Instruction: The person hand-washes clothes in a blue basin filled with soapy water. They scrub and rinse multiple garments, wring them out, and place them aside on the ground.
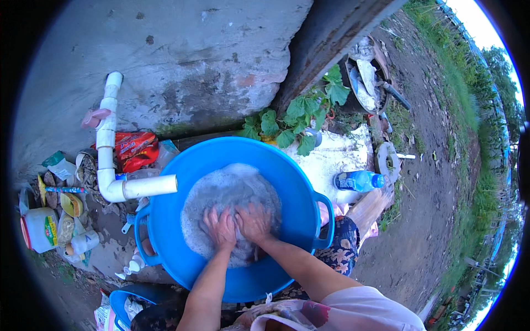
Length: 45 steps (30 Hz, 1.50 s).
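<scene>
Big blue plastic tub (pixel 298 182) on the ground at the foot of a grey concrete wall (pixel 182 60), two side handles showing, about half full of grey, foamy wash water (pixel 221 193). White plastic pipe (pixel 113 160) down the wall at the tub's left rim, elbow turned so its open end sits just over that rim; no water visibly running from it.

Inside the tub, toward the near rim: both hands down in the suds, side by side and touching. Left hand (pixel 220 227) with fingers curled, pressed onto a wet, pale piece of cloth (pixel 243 251) mostly sunk under foam. Right hand (pixel 254 220) likewise bent over the same bundle, fingers closed on it as far as the foam lets it be judged. Kind of cloth not tellable.

Judging by the thick lather: scrubbing well under way, rinsing and wringing not yet done, nothing washed laid out anywhere in view.

Around the tub: leafy green vine (pixel 292 118) at the far rim, clear bottle with blue cap (pixel 359 180) lying at the right, red packet (pixel 135 149) and white jar (pixel 40 229) among clutter at the left.
</scene>
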Tool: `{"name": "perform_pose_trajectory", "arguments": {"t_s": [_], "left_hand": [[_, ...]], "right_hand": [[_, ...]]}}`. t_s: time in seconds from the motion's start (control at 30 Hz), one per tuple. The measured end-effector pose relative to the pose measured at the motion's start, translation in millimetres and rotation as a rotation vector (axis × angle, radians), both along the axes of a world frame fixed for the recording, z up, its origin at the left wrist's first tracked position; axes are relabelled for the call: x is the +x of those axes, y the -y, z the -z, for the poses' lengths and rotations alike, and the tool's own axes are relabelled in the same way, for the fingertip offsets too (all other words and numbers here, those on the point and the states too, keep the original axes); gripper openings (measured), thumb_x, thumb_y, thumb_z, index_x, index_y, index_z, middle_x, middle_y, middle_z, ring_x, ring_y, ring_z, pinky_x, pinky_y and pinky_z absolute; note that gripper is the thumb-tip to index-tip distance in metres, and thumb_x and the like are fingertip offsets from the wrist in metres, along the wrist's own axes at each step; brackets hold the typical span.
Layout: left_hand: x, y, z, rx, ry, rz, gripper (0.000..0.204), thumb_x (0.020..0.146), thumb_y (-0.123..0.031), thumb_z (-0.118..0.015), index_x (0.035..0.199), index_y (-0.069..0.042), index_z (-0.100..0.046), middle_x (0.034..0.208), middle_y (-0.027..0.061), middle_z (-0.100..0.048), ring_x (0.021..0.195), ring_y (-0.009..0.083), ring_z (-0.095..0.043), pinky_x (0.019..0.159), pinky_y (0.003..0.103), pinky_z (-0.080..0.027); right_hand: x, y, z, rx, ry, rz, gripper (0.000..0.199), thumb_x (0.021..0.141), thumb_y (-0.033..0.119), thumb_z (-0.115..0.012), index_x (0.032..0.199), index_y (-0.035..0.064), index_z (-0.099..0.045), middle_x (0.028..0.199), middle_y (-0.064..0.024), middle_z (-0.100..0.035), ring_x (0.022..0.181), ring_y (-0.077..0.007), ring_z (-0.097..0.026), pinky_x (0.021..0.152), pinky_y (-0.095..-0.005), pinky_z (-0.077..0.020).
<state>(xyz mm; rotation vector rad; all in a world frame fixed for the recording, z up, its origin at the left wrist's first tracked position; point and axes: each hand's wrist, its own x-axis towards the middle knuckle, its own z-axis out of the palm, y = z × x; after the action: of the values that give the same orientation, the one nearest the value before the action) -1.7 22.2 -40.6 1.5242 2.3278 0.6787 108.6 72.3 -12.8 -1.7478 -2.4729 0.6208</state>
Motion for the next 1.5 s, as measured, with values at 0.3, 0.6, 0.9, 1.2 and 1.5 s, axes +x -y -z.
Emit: {"name": "perform_pose_trajectory", "arguments": {"t_s": [0.3, 0.6, 0.9, 1.2, 1.5], "left_hand": [[-26, -83, -34, -0.029, 0.073, 0.218, 0.020, 0.086, -0.023, -0.057, 0.097, -0.007, -0.064, 0.084, 0.0132, -0.060, 0.084, 0.0314, -0.058, 0.078, 0.044, -0.046], [22, 0, -28, 0.218, 0.030, -0.086, 0.024, 0.084, -0.025, -0.058, 0.105, -0.018, -0.068, 0.135, 0.0099, -0.045, 0.127, 0.0340, -0.039, 0.101, 0.060, -0.027], [-17, -85, -15, -0.289, 0.013, 0.130, 0.018, 0.085, -0.022, -0.055, 0.091, -0.009, -0.065, 0.095, 0.0190, -0.063, 0.088, 0.0375, -0.059, 0.073, 0.048, -0.047], [23, -22, -83, 0.296, 0.172, 0.119, 0.018, 0.080, -0.019, -0.063, 0.093, -0.007, -0.069, 0.138, 0.0184, -0.042, 0.126, 0.0363, -0.040, 0.101, 0.050, -0.033], [-2, -56, -36, -0.192, 0.147, -0.115, 0.019, 0.089, -0.023, -0.049, 0.095, -0.014, -0.065, 0.115, 0.0100, -0.058, 0.110, 0.0313, -0.049, 0.091, 0.056, -0.034]], "right_hand": [[-5, -93, -14, -0.497, -0.403, 0.577, 0.042, 0.090, 0.041, -0.045, 0.102, 0.0074, -0.066, 0.098, -0.0244, -0.064, 0.096, -0.0347, -0.061, 0.086, -0.0466, -0.0446], [6, 18, -21, 0.186, -0.145, 0.051, 0.036, 0.085, 0.032, -0.053, 0.117, 0.0182, -0.062, 0.111, -0.0160, -0.055, 0.113, -0.0361, -0.044, 0.097, -0.0545, -0.0280], [-25, -69, -36, -0.467, 0.054, 0.279, 0.047, 0.093, 0.041, -0.037, 0.105, 0.0054, -0.066, 0.108, -0.0256, -0.062, 0.106, -0.0393, -0.058, 0.093, -0.0495, -0.0411], [15, 19, -15, 0.114, -0.288, 0.257, 0.029, 0.087, 0.029, -0.054, 0.110, 0.0134, -0.063, 0.120, -0.0153, -0.054, 0.117, -0.0371, -0.044, 0.096, -0.0514, -0.0314], [-34, -51, -26, -0.470, 0.069, 0.286, 0.035, 0.089, 0.037, -0.049, 0.112, 0.0130, -0.062, 0.114, -0.0150, -0.060, 0.109, -0.0326, -0.053, 0.092, -0.0451, -0.0392]]}}
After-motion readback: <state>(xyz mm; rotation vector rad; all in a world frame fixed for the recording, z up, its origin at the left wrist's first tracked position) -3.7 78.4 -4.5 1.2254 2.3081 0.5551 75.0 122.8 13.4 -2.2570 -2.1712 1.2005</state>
